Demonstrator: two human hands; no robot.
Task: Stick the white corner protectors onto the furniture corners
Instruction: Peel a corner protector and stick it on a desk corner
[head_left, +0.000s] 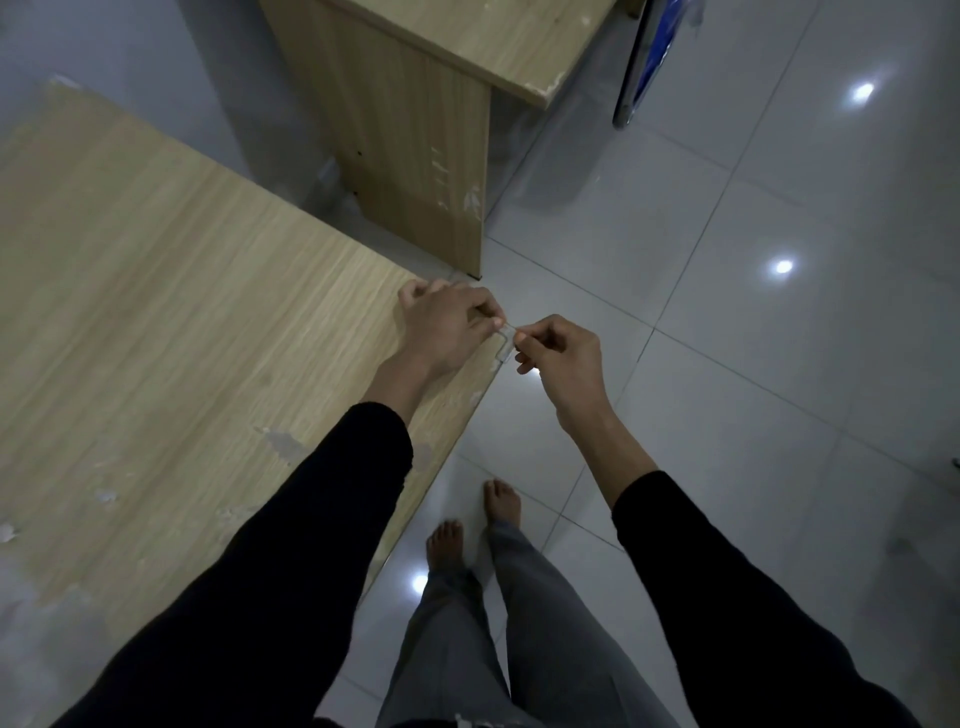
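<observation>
A person stands at the near right corner of a worn wood-grain table (182, 312), both hands meeting over its edge. The left hand (447, 327) rests on the tabletop by the corner, fingers curled, thumb and forefinger pinching a small white corner protector (502, 347). The right hand (563, 358), held out over the floor just beside the table's edge, pinches the same piece from the other side; the fingertips of the two hands nearly touch. The protector hangs at the table's right edge, close to the corner, but whether it already touches the wood cannot be told.

The table's right edge runs diagonally toward the person's bare feet (501, 501), its laminate chipped in places. A second wooden desk (415, 130) stands beyond the corner, its side panel near the table, with a narrow gap of floor between them. To the right, glossy grey floor tiles (753, 415) spread wide, reflecting ceiling lights. A blue-fronted object (641, 67) stands upright at the top, beside the second desk.
</observation>
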